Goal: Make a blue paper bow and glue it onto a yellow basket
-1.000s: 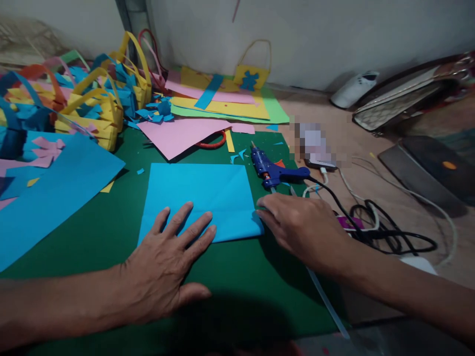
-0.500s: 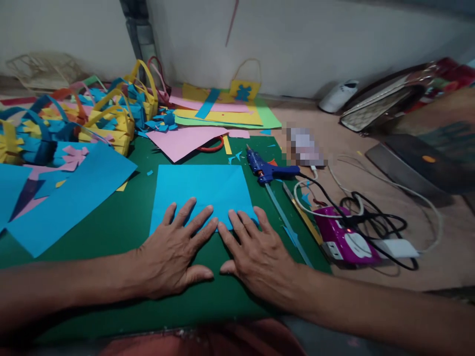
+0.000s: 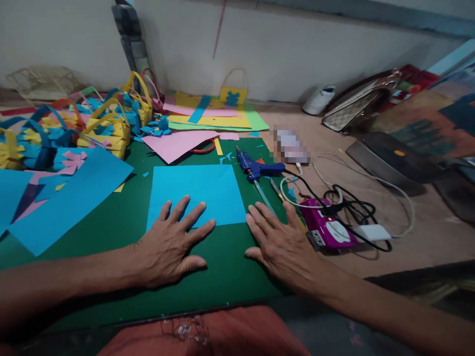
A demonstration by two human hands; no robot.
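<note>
A sheet of blue paper (image 3: pixel 196 190) lies flat on the green board (image 3: pixel 222 272) in front of me. My left hand (image 3: pixel 168 247) rests on its lower left edge, fingers spread and palm down. Just beyond the sheet's lower right corner, my right hand (image 3: pixel 276 242) lies palm down with its fingers stretched out. A clear glue stick (image 3: pixel 262 194) runs out of the blue glue gun (image 3: pixel 256 165), and its near end is hidden by my right hand. Neither hand grips anything.
Several small paper baskets (image 3: pixel 107 131) crowd the left, behind larger blue sheets (image 3: pixel 74 202). A folded pink sheet (image 3: pixel 178 144) covers part of red-handled scissors (image 3: pixel 205 147). On the right are a purple power outlet (image 3: pixel 326 230) with tangled cables, a phone (image 3: pixel 293 146) and a dark case (image 3: pixel 386 160).
My right hand has slid right, off the blue sheet and toward the glue stick. My left hand stays on the sheet. The view has shifted slightly to the right.
</note>
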